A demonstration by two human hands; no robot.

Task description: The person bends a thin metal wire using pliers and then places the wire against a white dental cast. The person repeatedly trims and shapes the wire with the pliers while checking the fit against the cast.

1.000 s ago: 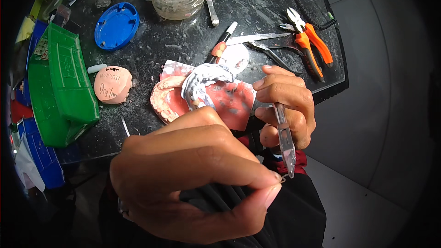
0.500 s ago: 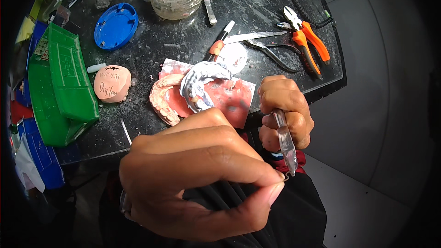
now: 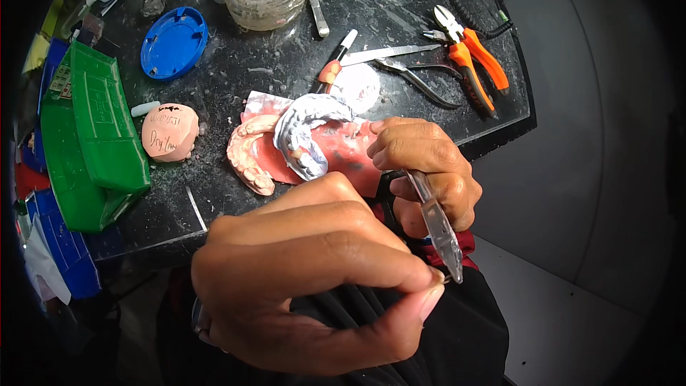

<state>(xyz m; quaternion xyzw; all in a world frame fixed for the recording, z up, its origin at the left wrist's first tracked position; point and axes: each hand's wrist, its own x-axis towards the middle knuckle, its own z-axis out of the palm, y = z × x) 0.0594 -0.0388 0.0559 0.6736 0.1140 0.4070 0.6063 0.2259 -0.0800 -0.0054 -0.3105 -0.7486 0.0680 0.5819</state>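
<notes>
Leftward since a second ago, the right hand [image 3: 432,168] has shifted, tilting its pliers [image 3: 437,230] further over. Its fingers curl closed around the handles; the tip points down above the lap's dark cloth [image 3: 464,336]. The left hand [image 3: 307,261] pinches a thin wire [image 3: 447,279] between thumb and index finger, right beside that tip. From where I stand the wire is mostly hidden, so I can't tell whether the jaws grip it. Should the pinch loosen under twisting, the wire might spring away; a slipping tip could nip the thumb. Beyond, pink [image 3: 250,164] and grey-white dental casts [image 3: 291,132] rest by a red sheet [image 3: 350,154].
</notes>
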